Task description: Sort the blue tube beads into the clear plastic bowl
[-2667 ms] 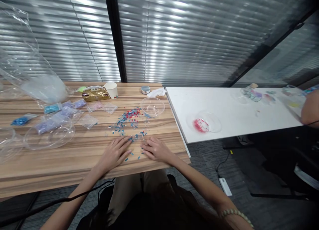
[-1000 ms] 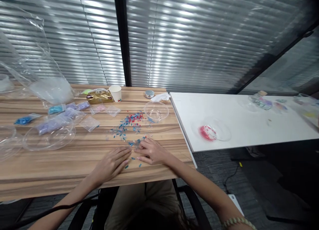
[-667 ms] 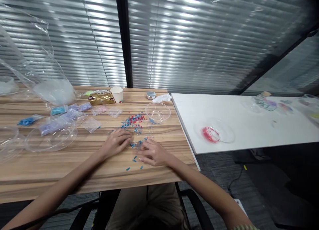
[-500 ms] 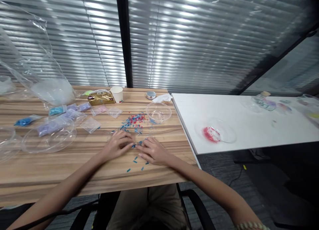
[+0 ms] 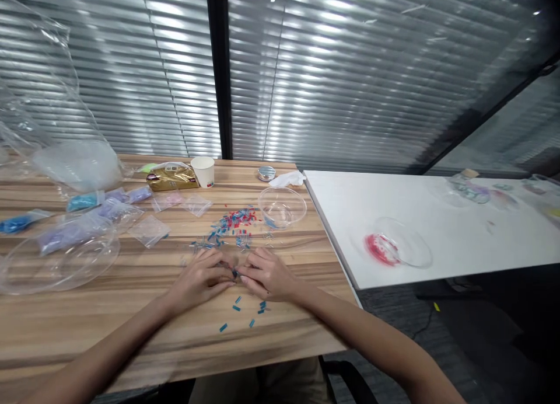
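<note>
My left hand (image 5: 205, 278) and my right hand (image 5: 265, 275) rest on the wooden table, fingertips nearly meeting. Both are closed in a pinch around a small dark blue piece (image 5: 235, 272) between them; the fingers partly hide it. Just beyond the hands lies a scattered pile of small red, blue and clear tube-like pieces (image 5: 238, 218). Closer to the table's front edge are several loose blue pieces (image 5: 236, 308). Past my right hand stands a clear plastic bowl (image 5: 301, 208) with some blue pieces at its base.
Clear plastic bowls (image 5: 114, 258) and small bags of purple pieces (image 5: 140, 194) lie to the left. At the back are a gold tissue pack (image 5: 172, 178), a paper cup (image 5: 203, 171) and a round tin (image 5: 266, 173). A white table (image 5: 332, 217) adjoins on the right, bearing a container with red pieces.
The view has shifted, so the table sits lower in the picture. Both hands stay together over the blue pieces, with fingertips closer around a piece. More blue pieces show beside my right hand.
</note>
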